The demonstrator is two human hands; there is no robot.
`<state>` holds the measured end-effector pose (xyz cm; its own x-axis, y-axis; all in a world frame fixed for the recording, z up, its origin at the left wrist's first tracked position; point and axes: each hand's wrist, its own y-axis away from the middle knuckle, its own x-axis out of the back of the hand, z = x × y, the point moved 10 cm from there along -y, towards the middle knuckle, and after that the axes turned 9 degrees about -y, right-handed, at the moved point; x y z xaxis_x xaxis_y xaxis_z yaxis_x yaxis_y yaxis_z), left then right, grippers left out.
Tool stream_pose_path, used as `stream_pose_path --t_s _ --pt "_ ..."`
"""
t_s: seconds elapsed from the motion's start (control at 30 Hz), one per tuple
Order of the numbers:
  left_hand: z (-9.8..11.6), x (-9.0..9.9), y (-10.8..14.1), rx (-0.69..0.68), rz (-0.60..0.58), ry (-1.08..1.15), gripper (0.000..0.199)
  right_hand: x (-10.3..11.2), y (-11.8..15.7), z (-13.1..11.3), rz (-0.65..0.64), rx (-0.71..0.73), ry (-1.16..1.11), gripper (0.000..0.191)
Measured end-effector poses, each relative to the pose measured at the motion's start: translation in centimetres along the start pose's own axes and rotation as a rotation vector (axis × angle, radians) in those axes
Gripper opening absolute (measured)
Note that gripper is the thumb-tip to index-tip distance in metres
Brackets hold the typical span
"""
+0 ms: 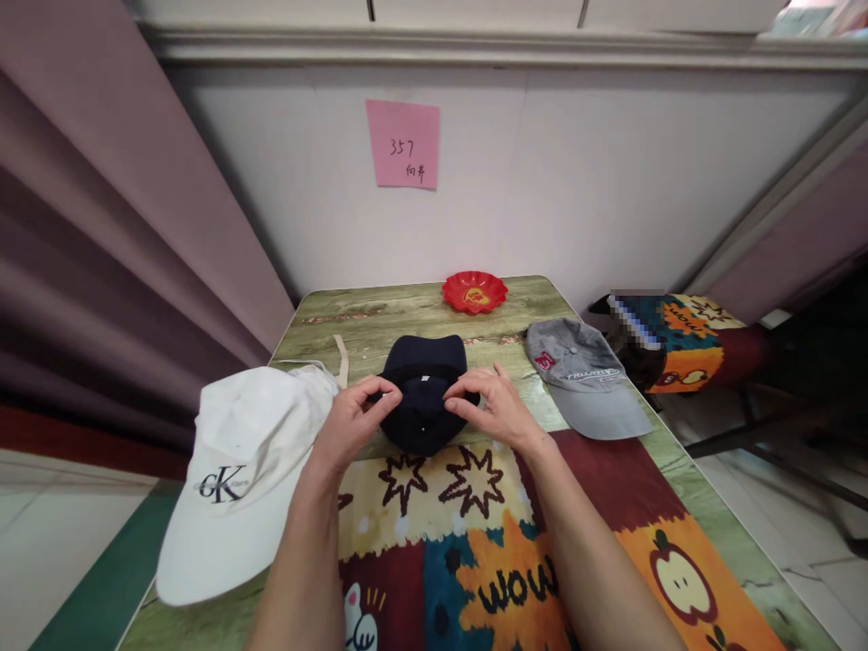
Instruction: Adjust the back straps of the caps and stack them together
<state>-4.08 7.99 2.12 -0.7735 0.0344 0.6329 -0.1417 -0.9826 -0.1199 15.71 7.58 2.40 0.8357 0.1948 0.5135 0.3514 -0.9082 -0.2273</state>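
Observation:
A dark navy or black cap point(426, 416) rests in the middle of the table, its brim toward the wall and its inside partly showing. My left hand point(358, 411) pinches the cap's left edge between thumb and fingers. On the right edge, my right hand point(494, 404) grips in the same way. To the left lies a white cap point(248, 470) with dark lettering on its front, close beside my left wrist. A grey cap point(583, 375) with white script and a red patch lies to the right, apart from my right hand.
Near the wall sits a red scalloped dish point(475, 292). A colourful patterned cloth point(475, 542) covers the table's near part. A pink note point(404, 145) is stuck to the wall. A purple curtain point(88, 226) hangs at left; a cloth-covered stool-like surface point(698, 339) stands at right.

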Motion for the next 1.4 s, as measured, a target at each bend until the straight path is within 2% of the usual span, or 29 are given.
stream_pose_path --t_s 0.17,0.27,0.37,0.47,0.53,0.63,0.73,0.87,0.97,1.1,1.27,1.4 --pt "0.7 0.2 0.0 -0.07 0.011 -0.08 0.027 -0.3 0.0 -0.1 0.016 -0.011 -0.006 0.023" --pt "0.8 0.0 0.1 -0.057 0.006 -0.096 0.029 0.1 0.0 0.1 0.033 -0.013 0.01 0.024" --pt "0.5 -0.5 0.1 -0.006 -0.023 -0.014 0.028 0.6 0.0 0.2 0.055 -0.011 0.007 0.023" --pt "-0.3 -0.9 0.2 0.086 -0.053 0.154 0.041 1.5 0.1 0.6 0.109 -0.035 -0.027 0.022" --pt "-1.2 -0.2 0.3 0.157 0.01 0.207 0.043 2.0 0.1 0.7 0.151 -0.042 -0.054 0.024" --pt "-1.7 1.8 0.7 0.197 0.159 0.144 0.039 2.3 0.1 0.3 0.184 -0.024 -0.068 0.028" --pt "-0.5 2.3 0.7 0.122 0.165 0.043 0.033 1.6 0.1 -0.6 0.172 -0.006 -0.044 0.027" --pt "1.7 0.6 0.4 -0.043 0.041 -0.058 0.03 -0.2 0.1 -2.0 0.127 0.039 0.013 0.018" --pt "2.0 -0.7 0.3 -0.075 -0.042 -0.104 0.031 -1.2 0.1 -2.4 0.119 0.053 0.051 0.012" --pt "2.3 -0.5 0.4 -0.138 -0.006 -0.134 0.024 -1.4 0.1 -2.1 0.131 0.039 0.071 0.008" --pt "4.2 -1.2 0.5 -0.272 0.009 -0.188 0.01 -1.4 0.1 -2.4 0.124 0.038 0.06 0.01" --pt "5.4 -2.0 0.6 -0.336 -0.007 -0.197 0.012 -1.6 0.1 -2.3 0.132 0.033 0.063 0.014"
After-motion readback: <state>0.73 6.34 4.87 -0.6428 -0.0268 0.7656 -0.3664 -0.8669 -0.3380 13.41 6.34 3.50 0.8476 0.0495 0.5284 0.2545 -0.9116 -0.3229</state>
